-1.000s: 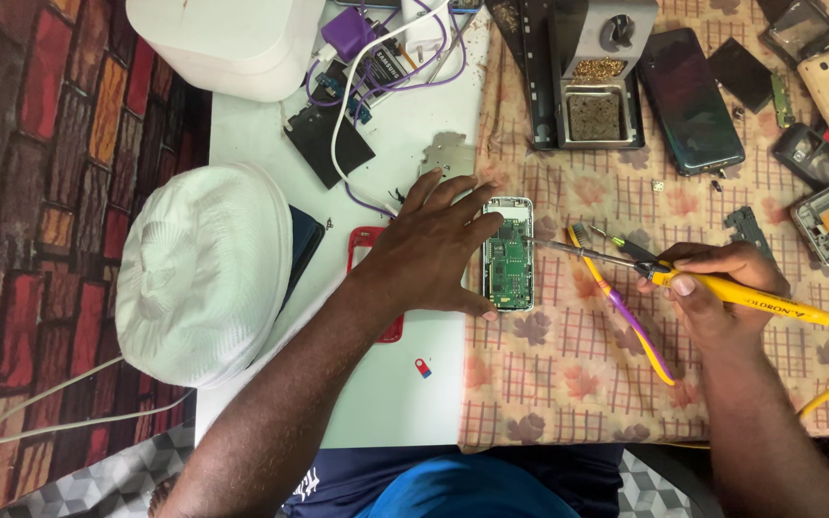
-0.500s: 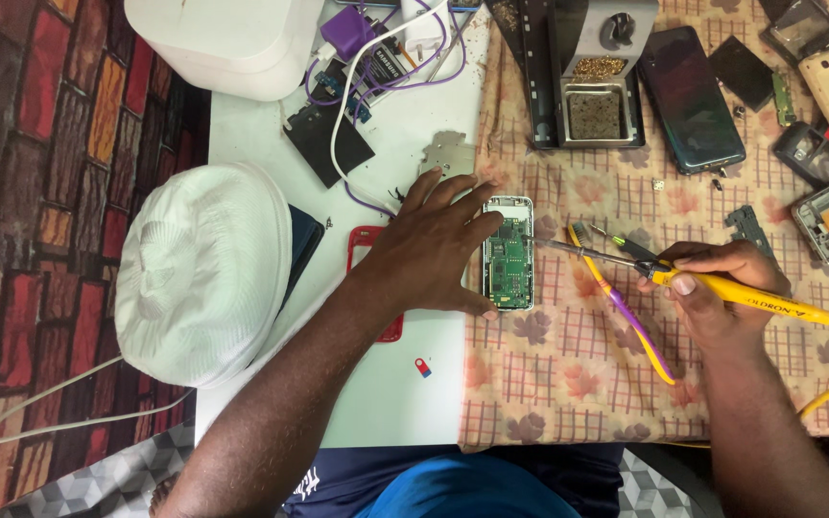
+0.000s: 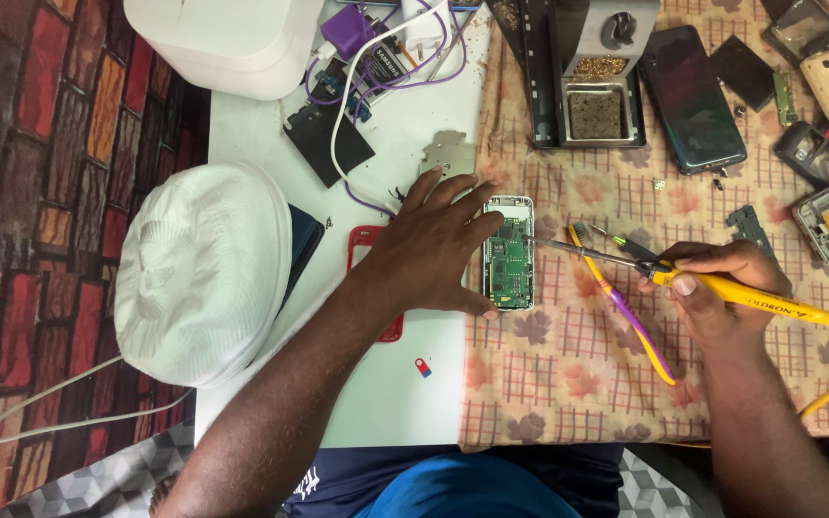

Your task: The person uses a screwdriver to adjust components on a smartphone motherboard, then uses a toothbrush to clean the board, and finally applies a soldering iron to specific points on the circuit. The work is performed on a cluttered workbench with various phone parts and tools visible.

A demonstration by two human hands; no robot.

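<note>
The left hand (image 3: 431,245) lies flat, fingers spread, steadying a small opened phone with a green circuit board (image 3: 509,253) on the checked floral cloth (image 3: 568,364) — the right hand (image 3: 717,283) is closed around a yellow-handled soldering iron (image 3: 722,293), its tip touching the board's upper edge.

phone: small opened handset (image 3: 509,253), white frame, green circuit board exposed, lying flat and upright on the checked cloth's left edge
soldering iron: yellow handle (image 3: 750,299), coiled yellow cord, metal tip reaching onto the board's upper right
</note>
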